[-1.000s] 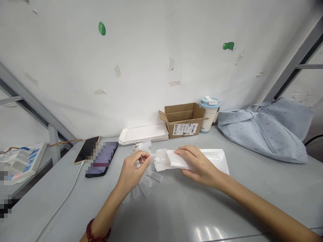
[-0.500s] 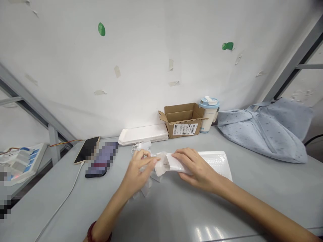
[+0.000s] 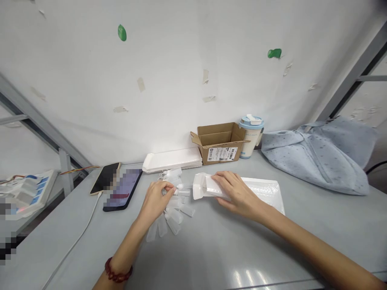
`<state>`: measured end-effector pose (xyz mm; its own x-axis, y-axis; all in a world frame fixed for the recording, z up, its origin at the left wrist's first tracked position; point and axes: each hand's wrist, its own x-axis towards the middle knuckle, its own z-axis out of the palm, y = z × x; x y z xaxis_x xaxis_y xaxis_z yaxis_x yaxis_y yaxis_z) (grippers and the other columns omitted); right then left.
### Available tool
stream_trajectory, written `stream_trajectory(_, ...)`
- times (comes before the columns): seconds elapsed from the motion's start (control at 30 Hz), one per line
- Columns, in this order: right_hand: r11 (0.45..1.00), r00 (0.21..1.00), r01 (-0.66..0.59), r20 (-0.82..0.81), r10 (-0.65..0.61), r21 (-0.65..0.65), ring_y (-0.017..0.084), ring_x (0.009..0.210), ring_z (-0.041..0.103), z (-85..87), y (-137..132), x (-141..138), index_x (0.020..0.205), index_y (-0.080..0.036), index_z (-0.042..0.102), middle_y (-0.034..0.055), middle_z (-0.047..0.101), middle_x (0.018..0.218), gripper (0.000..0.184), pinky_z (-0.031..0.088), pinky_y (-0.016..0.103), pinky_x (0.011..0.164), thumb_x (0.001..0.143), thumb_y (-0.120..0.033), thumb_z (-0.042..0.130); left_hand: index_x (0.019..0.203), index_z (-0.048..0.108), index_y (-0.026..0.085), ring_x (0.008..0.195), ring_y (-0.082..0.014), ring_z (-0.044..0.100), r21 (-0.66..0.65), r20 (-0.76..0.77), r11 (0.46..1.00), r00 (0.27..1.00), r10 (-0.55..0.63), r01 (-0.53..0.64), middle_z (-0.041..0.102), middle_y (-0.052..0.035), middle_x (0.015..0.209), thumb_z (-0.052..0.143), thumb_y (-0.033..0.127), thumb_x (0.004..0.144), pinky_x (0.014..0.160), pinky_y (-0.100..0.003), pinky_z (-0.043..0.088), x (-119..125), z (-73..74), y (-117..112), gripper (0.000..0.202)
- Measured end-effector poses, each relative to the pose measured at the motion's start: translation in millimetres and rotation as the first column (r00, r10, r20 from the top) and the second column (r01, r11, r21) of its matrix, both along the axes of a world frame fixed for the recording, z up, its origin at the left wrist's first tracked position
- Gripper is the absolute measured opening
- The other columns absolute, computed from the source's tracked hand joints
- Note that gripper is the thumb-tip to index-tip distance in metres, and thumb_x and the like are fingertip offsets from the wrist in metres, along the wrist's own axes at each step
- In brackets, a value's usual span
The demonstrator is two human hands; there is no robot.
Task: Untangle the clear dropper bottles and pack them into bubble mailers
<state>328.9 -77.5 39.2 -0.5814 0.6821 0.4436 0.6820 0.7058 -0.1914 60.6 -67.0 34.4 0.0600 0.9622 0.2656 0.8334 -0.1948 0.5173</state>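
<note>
From where I stand, going by the head view, I'll use the brown box (image 3: pixel 221 155) to say where things are. In front of it, the right hand (image 3: pixel 237 195) is wrapped around a white bubble bag (image 3: pixel 266 191), fingers over the top and thumb on the near side. The bag's flap end points left. The left hand (image 3: pixel 156 200) is in front of the box too, but off to its left. Its thumb and finger are almost together by a little clear tube (image 3: pixel 183 193) (see-through things are hard to see!), and I can't tell if they grip it. More clear tags (image 3: pixel 173 224) lie fanned out there.

I think this is the part where one hand minds the bag and the other handles a small piece. A good move here calls for a light pinch, since the tags overlap, and a steady bag.

Reaching back is tight: a white stack (image 3: pixel 172 160) is just left of the box, and a cup (image 3: pixel 249 139) is just right. There's more room in front of the box, where gray tabletop (image 3: pixel 193 257) stretches toward the person. A phone (image 3: pixel 105 179) sits near the tabletop's left edge, well left of the box.
</note>
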Motion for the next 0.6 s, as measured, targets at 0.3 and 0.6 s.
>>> stream_trajectory(0.3, 1.0, 1.0, -0.005, -0.029, 0.005, 0.004, 0.027, 0.103, 0.047, -0.7, 1, 1, 0.126, -0.019, 0.038, 0.0138, 0.05, 0.114, 0.051, 0.043, 0.046, 0.084, 0.077, -0.017, 0.053, 0.07, 0.066, 0.018, 0.063, -0.0154, 0.053, -0.038, 0.404, 0.999, 0.915, 0.016, 0.0, 0.064, -0.0015, 0.071, 0.058, 0.037, 0.074, 0.059, -0.025, 0.041, -5, 24.3, -6, 0.021)
stream_trajectory(0.6, 0.987, 0.977, -0.136, -0.177, 0.12, -0.084, 0.023, 0.1, 0.05, 8.1, -15, -9, 0.126, -0.02, 0.039, 0.0113, 0.05, 0.113, 0.053, 0.047, 0.039, 0.083, 0.075, -0.015, 0.053, 0.075, 0.072, 0.021, 0.081, -0.0199, 0.057, -0.067, 0.435, 0.958, 0.872, -0.225, 0.28, 0.066, -0.0066, 0.085, 0.061, 0.034, 0.076, 0.066, -0.028, 0.045, 22, 22.4, -20, 0.017)
